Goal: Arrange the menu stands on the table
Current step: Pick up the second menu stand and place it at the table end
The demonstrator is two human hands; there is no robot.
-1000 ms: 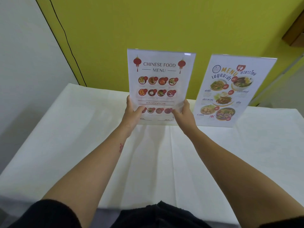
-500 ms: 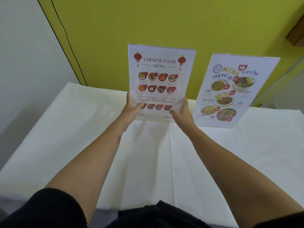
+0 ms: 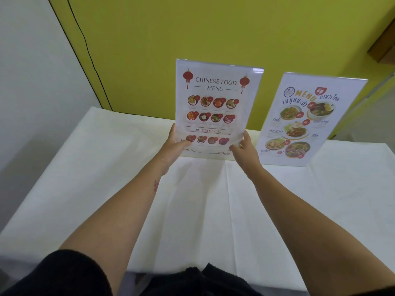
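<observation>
Yellow-green wall (image 3: 192, 28) filled the back; grey-white wall (image 3: 27, 71) on the left, thin black cable (image 3: 85, 41) running down the seam area. Brown shelf edge (image 3: 382, 48) clipped at top right.

Table (image 3: 64, 178) sat against the yellow-green wall, covered in a white cloth with fold creases down the middle. Bare of anything but the two stands.

Thai menu stand (image 3: 310, 118) stood on the table at back right, leaning to the right in this wide-angle view, base on the cloth. No hand on it.

Chinese food menu stand (image 3: 215, 99) was roughly upright at back centre, just left of the Thai one, not touching it. Bottom edge was at cloth level; couldn't tell if it was resting on the table or lifted just off it.

Both arms were stretched forward, black sleeves at the near edge of frame. Small red mark on the left forearm.

Left hand (image 3: 174, 144) gripped the lower left corner of the Chinese stand: thumb across the front face, fingers behind, clamped on the sheet. Right hand (image 3: 245, 150) did the same on the lower right corner, thumb on the front, fingers wrapped round the edge.
</observation>
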